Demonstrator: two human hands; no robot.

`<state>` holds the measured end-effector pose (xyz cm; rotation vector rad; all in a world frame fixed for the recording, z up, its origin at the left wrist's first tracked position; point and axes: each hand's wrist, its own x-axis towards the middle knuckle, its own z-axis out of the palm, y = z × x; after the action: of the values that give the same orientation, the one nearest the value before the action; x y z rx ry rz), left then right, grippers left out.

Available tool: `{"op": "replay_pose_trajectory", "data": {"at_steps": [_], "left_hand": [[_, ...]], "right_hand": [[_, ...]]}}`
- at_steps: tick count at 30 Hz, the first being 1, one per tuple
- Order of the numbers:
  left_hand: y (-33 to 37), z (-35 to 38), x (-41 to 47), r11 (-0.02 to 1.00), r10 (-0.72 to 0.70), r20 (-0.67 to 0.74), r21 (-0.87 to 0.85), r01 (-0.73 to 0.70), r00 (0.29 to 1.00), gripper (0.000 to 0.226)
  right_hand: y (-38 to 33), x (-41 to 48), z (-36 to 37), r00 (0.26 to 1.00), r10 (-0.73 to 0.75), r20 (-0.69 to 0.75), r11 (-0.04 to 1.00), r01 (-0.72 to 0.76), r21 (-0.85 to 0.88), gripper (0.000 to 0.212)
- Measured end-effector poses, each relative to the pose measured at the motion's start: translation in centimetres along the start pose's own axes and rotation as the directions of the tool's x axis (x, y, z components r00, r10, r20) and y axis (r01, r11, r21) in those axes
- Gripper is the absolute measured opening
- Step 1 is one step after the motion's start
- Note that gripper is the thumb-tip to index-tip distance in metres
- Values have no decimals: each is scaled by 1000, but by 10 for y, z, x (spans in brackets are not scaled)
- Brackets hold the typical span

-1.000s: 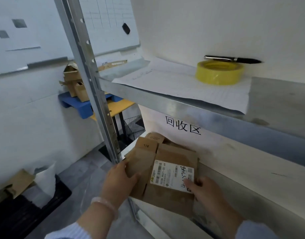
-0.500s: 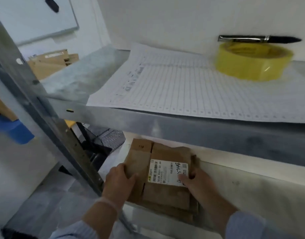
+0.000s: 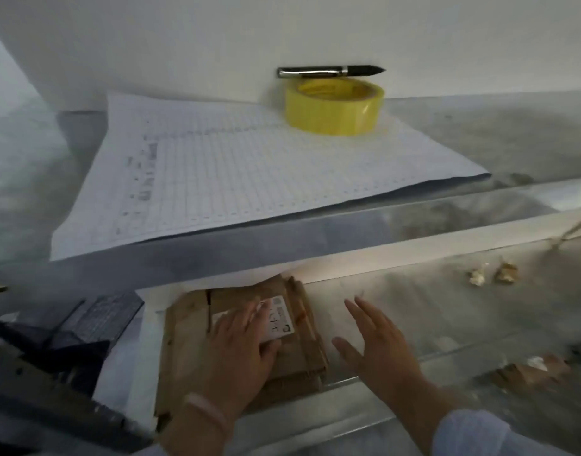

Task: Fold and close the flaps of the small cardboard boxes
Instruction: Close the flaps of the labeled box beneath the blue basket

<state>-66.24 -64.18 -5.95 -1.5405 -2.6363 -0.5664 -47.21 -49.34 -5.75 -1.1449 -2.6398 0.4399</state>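
Pressing palm down with straight fingers, the left hand [image 3: 236, 353] lies on top of the cardboard boxes [image 3: 184, 324] at about six o'clock in the view and grips nothing. A pale wristband [image 3: 205, 411] circles its wrist. The boxes lie flattened in a low stack on the lower shelf [image 3: 447, 311], and the fingertips cover part of the white label [image 3: 281, 319] on the topmost one. At three o'clock from the stack, the right hand [image 3: 378, 350] is open with its fingers spread and holds nothing. Its thumb is just beside the stack's edge, and I cannot tell whether the hand touches the shelf. A light blue sleeve [image 3: 473, 432] shows at five o'clock.

At nine o'clock from the boxes, beyond the shelf, sits a dark wire basket [image 3: 98, 319]. Farther along the lower shelf, toward three o'clock in the view, lie two small crumpled scraps [image 3: 493, 276], well apart from the hands.

Above the boxes runs the metal edge of the upper shelf [image 3: 348, 232]. A large gridded sheet of paper [image 3: 233, 172] lies on it, with one corner overhanging the front edge. At one o'clock on that sheet sits a yellow roll of tape [image 3: 333, 111], lying flat. A dark pen [image 3: 328, 71] rests across its top, against the white wall.
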Motion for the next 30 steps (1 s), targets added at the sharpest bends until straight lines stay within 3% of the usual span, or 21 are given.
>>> {"op": "replay_pose_trajectory", "data": {"at_steps": [4, 9, 16, 21, 30], "left_hand": [[78, 10, 22, 976, 208, -51, -50, -210, 977, 60], [204, 27, 51, 897, 439, -83, -19, -442, 895, 60], [419, 68, 56, 782, 603, -150, -82, -618, 783, 60], [559, 89, 55, 683, 683, -192, -176, -709, 705, 57], [707, 139, 92, 583, 759, -191, -229, -780, 623, 59]], "right_hand": [[58, -25, -44, 997, -4, -82, 995, -3, -95, 72], [152, -66, -109, 981, 122, -150, 975, -147, -168, 79], [304, -146, -201, 905, 315, -286, 917, -368, -155, 85], [392, -193, -271, 853, 372, -366, 872, -456, -178, 90], [513, -212, -328, 748, 501, -435, 801, -591, -94, 83]]}}
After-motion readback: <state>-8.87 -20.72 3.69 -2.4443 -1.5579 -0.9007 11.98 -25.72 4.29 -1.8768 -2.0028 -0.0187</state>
